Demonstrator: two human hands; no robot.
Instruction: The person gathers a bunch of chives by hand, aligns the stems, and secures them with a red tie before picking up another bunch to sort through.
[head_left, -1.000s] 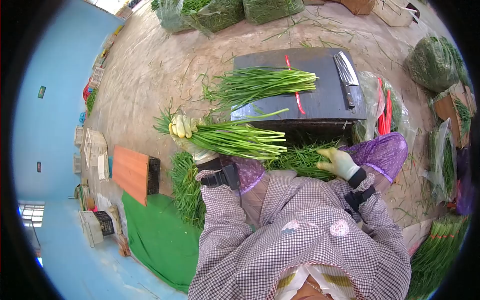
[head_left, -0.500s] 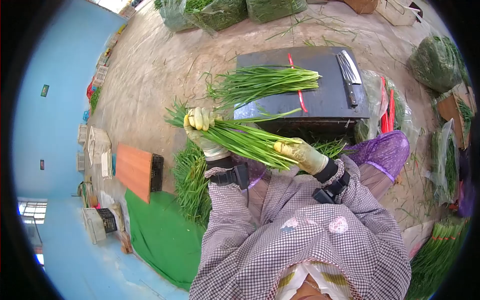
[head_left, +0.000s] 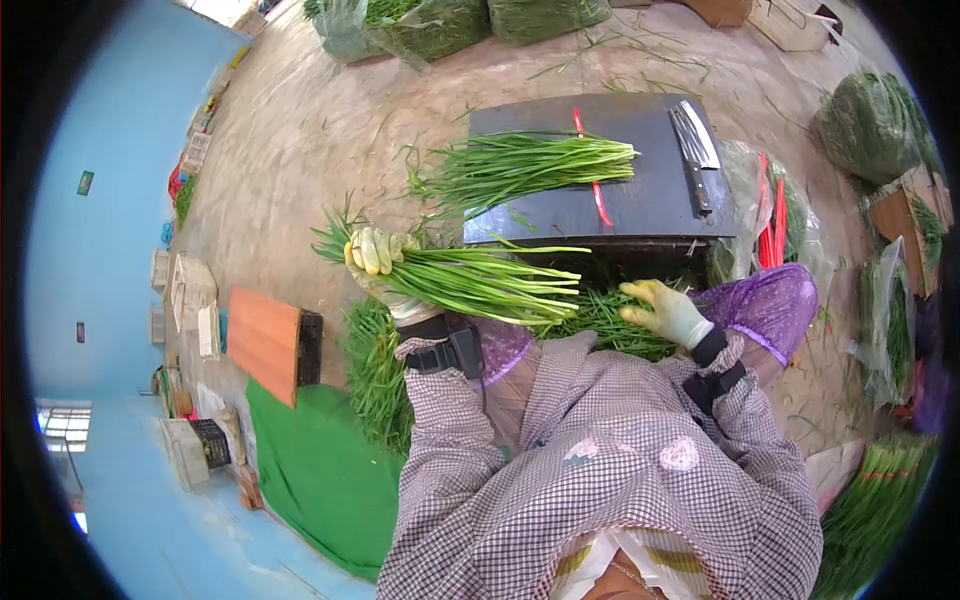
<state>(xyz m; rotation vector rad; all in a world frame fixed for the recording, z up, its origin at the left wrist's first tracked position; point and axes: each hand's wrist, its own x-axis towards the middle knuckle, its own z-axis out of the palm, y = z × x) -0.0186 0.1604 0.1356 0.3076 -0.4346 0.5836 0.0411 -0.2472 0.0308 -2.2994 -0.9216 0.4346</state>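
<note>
Plainly, in the head view, your gloved left hand was closed firmly around a bunch of green stalks. The bunch ran sideways through your fist: the thin leafy tips stuck out on its outer side, and the long pale ends fanned inward, stopping short of your right hand. That hand, gloved too, held none of the bunch; its fingers were parted and loosely curved, above or beside the loose greens between your knees. I couldn't tell whether it touched them.

Ahead of you, a second bunch lay on the dark board, across a red strip. The knife rested flat near the board's right edge, its handle toward you. As for writing, the small green sign on the blue wall was too tiny to read.
</note>
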